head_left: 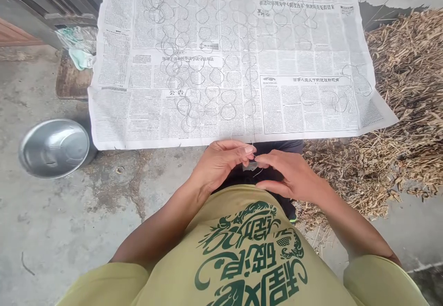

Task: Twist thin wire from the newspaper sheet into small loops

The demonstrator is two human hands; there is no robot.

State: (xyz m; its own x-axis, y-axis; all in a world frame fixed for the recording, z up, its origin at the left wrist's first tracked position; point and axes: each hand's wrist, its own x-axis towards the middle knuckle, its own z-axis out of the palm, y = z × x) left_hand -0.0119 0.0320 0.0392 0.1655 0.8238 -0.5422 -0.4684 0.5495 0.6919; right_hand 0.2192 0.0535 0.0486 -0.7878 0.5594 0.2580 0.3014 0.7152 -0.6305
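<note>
A thin, wire-like strand (253, 126) runs down across the newspaper to my fingers at its near edge. My left hand (221, 163) is closed, pinching the strand between thumb and fingers. Close by on the right, my right hand (294, 174) has its thumb spread away from its fingers, and its fingertips touch or nearly touch the strand beside the left fingertips. A short pale end hangs below them. On the printed newspaper (145, 126) lie many thin looped rings, partly overlapping in chains.
A metal basin (55, 149) stands on the concrete floor to the left. Behind it a wooden stool (71, 82) holds a crumpled plastic bag (81, 50). Dry plant stalks (408, 112) are heaped along the right side. The newspaper's right corner juts out over them.
</note>
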